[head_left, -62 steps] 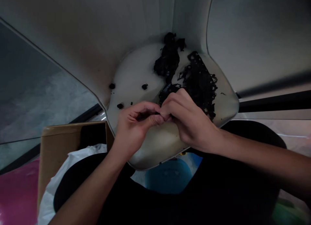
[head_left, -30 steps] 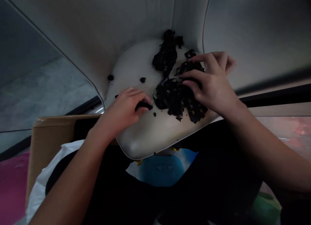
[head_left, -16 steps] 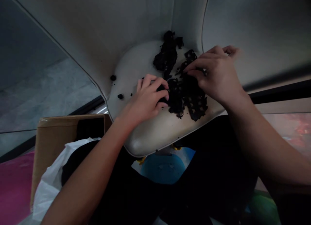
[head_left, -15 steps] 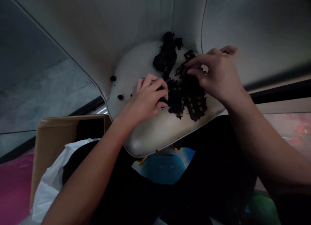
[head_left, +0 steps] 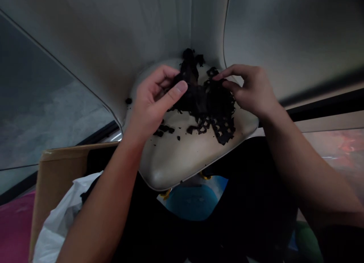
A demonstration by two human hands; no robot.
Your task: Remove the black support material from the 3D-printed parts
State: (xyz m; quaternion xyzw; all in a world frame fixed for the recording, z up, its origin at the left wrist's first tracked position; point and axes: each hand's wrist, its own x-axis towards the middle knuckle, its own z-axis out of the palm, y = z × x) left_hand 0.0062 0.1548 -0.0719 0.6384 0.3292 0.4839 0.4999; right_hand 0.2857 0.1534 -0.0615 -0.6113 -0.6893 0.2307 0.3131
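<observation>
Gripping a crumbling black mesh (head_left: 206,104) lying on a pale chair seat (head_left: 182,160), the left hand (head_left: 153,100) curls around its upper part. The half-open right hand (head_left: 251,90) touches its edge with the fingertips (head_left: 217,76). Black crumbs (head_left: 163,130) lie below the left hand, with a cardboard box (head_left: 61,168) and white plastic bag (head_left: 58,221) beyond the seat.

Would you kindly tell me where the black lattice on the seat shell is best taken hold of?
Probably by its lower tail, pinched from the near side, over the bare seat shell: that strip looks narrow and intact, clear of the left hand and right hand, while nearby crumbs suggest the material breaks easily.
</observation>
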